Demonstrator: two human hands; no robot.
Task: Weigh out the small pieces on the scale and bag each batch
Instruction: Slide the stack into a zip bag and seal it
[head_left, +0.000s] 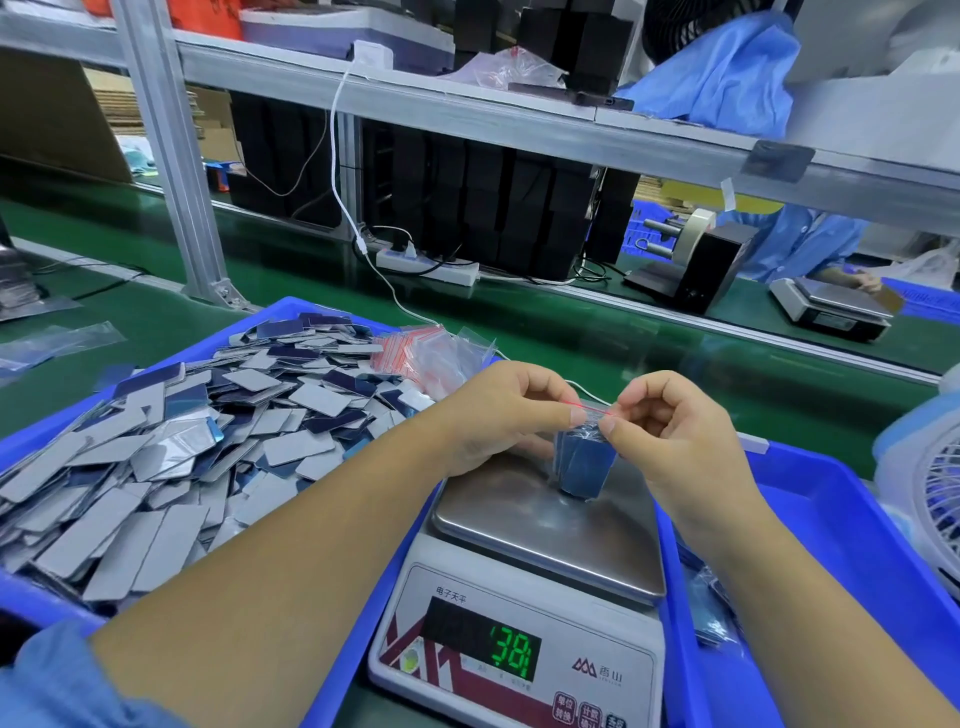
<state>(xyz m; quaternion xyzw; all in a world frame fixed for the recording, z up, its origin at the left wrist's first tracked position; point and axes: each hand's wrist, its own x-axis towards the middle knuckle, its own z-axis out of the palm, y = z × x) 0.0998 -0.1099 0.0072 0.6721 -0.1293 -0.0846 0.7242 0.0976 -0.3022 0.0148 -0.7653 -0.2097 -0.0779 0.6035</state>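
A blue tray (332, 670) sits at the left of the green counter (156, 322), heaped with flat rectangular pieces (156, 457), grey on one face and dark blue on the other, lying at every angle. On the tray's far right corner lies a pile of empty clear bags (431, 353) with red zip strips.

Right of the tray stands the scale (519, 623), its steel pan (545, 525) towards the far side and its display towards the person, showing green digits that read about 38.

Above the pan, the left hand (498, 415) and the right hand (675, 431) meet at the top of a small clear bag (584, 462). The fingers of each hand are curled, with thumb and forefinger pinching the red zip strip, left hand at the left end, right hand at the right end. The strip runs roughly level from left to right. The bag hangs upright below it, long axis vertical, mouth up, and its lower edge touches the pan. Inside it stands a batch of dark blue pieces, packed face to face and on end.

Right of the scale sits a second blue tray (841, 525), holding a few filled bags (711, 608) near its left wall. A small fan (935, 483) stands at the right edge.
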